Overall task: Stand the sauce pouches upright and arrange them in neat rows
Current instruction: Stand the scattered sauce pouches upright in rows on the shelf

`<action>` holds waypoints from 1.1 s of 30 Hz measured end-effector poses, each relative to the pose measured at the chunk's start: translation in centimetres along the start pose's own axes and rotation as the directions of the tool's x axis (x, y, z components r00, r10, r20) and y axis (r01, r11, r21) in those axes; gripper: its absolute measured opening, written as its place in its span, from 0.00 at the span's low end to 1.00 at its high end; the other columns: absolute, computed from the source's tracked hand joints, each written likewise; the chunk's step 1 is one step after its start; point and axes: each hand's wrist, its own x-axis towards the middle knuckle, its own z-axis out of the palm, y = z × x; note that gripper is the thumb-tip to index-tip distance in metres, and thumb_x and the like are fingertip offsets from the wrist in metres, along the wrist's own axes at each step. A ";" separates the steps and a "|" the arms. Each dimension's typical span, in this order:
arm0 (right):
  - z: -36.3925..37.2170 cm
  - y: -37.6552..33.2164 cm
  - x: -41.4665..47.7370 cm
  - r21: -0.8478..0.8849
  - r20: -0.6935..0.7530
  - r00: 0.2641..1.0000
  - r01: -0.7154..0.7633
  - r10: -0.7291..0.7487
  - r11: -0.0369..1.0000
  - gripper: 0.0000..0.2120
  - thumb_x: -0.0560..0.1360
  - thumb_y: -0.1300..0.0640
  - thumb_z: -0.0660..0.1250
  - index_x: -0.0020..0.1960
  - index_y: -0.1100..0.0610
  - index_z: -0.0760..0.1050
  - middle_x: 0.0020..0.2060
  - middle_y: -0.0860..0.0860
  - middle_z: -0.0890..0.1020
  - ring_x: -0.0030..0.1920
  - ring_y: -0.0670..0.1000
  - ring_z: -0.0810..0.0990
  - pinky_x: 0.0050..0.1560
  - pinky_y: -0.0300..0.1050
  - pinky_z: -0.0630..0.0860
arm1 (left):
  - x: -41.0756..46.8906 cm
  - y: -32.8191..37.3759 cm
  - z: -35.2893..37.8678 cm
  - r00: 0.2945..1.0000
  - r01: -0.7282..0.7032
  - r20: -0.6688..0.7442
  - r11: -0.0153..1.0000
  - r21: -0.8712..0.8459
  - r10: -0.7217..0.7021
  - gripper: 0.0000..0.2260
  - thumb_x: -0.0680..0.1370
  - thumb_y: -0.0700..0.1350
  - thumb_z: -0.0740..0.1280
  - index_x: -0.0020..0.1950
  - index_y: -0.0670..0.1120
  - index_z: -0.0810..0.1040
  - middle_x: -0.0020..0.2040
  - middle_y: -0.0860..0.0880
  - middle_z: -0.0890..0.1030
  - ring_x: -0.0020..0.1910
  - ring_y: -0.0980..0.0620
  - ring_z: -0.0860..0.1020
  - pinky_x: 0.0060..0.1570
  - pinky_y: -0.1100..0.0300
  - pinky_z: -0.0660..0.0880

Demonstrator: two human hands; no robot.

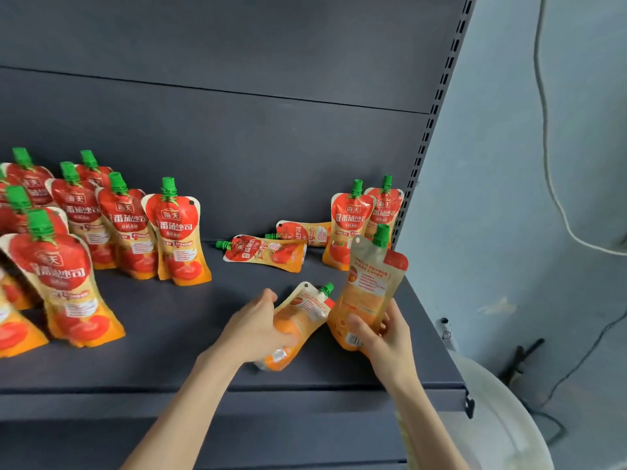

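Grey shelf point(169, 334) of pouches point(179, 232) — pale wall point(509, 164)

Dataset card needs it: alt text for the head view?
On a dark shelf, the left hand grips a tilted pouch and the right hand holds a raised pouch. Rows of upright pouches stand at left; two flat pouches lie behind.

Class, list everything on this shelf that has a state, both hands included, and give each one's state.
left hand, gripping the tilted pouch
right hand, holding the upright pouch, back to camera
flat pouches, lying down, caps leftward
right pair, standing
left group, standing in rows
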 end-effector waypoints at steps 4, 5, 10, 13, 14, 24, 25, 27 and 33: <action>0.2 0.3 0.5 -0.052 -0.063 0.998 -0.004 0.001 0.999 0.14 0.72 0.63 0.70 0.55 0.51 0.73 0.47 0.48 0.84 0.48 0.47 0.83 0.48 0.45 0.80 | 0.2 -0.8 -0.1 0.999 0.037 0.023 0.979 -0.202 -0.033 0.35 0.68 0.49 0.73 0.71 0.49 0.61 0.66 0.49 0.68 0.61 0.48 0.73 0.56 0.53 0.75; 0.3 0.3 0.7 -0.066 -0.081 0.997 -0.005 -0.001 0.998 0.15 0.72 0.62 0.70 0.55 0.51 0.73 0.47 0.47 0.83 0.48 0.46 0.82 0.47 0.44 0.80 | 0.2 -1.0 -0.1 1.000 0.019 0.018 0.961 -0.276 -0.014 0.32 0.68 0.48 0.74 0.68 0.51 0.62 0.63 0.49 0.70 0.58 0.49 0.74 0.54 0.53 0.76; 1.1 0.4 2.2 -0.186 -0.141 0.989 0.011 -0.038 0.983 0.17 0.73 0.62 0.70 0.57 0.52 0.66 0.48 0.43 0.79 0.47 0.41 0.79 0.40 0.32 0.76 | 0.7 -0.8 -0.5 0.992 -0.111 -0.020 0.817 -0.565 0.121 0.26 0.69 0.43 0.75 0.61 0.53 0.65 0.53 0.53 0.75 0.49 0.55 0.78 0.43 0.61 0.78; 2.1 0.1 3.0 -0.267 -0.134 0.989 0.016 -0.054 0.964 0.16 0.74 0.65 0.67 0.55 0.55 0.62 0.44 0.44 0.76 0.42 0.43 0.77 0.35 0.29 0.75 | 1.3 -0.5 -0.4 0.988 -0.143 -0.045 0.754 -0.641 0.150 0.27 0.70 0.41 0.74 0.61 0.55 0.64 0.56 0.51 0.76 0.51 0.54 0.78 0.42 0.62 0.77; 2.5 -0.1 3.2 -0.280 -0.129 0.990 0.022 -0.061 0.960 0.16 0.74 0.65 0.66 0.55 0.55 0.61 0.44 0.46 0.76 0.42 0.45 0.77 0.35 0.30 0.75 | 1.5 -0.4 -0.3 0.986 -0.148 -0.041 0.730 -0.668 0.162 0.29 0.70 0.41 0.74 0.63 0.56 0.62 0.57 0.52 0.75 0.52 0.54 0.78 0.43 0.63 0.77; 3.1 -3.5 3.5 0.085 0.003 0.999 0.038 -0.039 0.996 0.20 0.76 0.40 0.53 0.66 0.41 0.65 0.58 0.35 0.75 0.58 0.33 0.75 0.51 0.27 0.73 | 1.9 1.5 0.2 0.954 -0.272 -0.165 0.485 -0.831 0.252 0.31 0.68 0.51 0.72 0.64 0.66 0.61 0.58 0.62 0.74 0.57 0.61 0.74 0.49 0.66 0.71; 3.0 -3.7 3.5 0.117 0.021 1.000 0.001 -0.003 0.993 0.18 0.77 0.38 0.50 0.64 0.40 0.66 0.57 0.34 0.75 0.55 0.32 0.76 0.49 0.26 0.74 | 1.9 1.6 0.4 0.951 -0.288 -0.184 0.493 -0.821 0.249 0.32 0.67 0.50 0.74 0.64 0.66 0.61 0.58 0.61 0.74 0.57 0.61 0.74 0.49 0.67 0.71; 2.8 -3.8 3.7 0.131 0.033 0.999 -0.033 0.029 0.991 0.16 0.76 0.38 0.48 0.59 0.38 0.68 0.55 0.34 0.76 0.53 0.32 0.76 0.48 0.29 0.74 | 2.0 1.8 0.8 0.943 -0.322 -0.218 0.522 -0.790 0.252 0.34 0.67 0.47 0.75 0.67 0.63 0.61 0.59 0.59 0.73 0.58 0.61 0.73 0.50 0.67 0.71; 2.2 -3.4 4.6 -0.004 0.015 0.999 0.049 -0.049 0.999 0.20 0.72 0.44 0.67 0.61 0.48 0.73 0.51 0.42 0.79 0.49 0.32 0.77 0.46 0.24 0.72 | 2.1 2.1 1.5 0.882 -0.468 -0.323 0.546 -0.695 0.344 0.23 0.73 0.45 0.70 0.60 0.65 0.66 0.61 0.60 0.71 0.56 0.73 0.71 0.49 0.81 0.66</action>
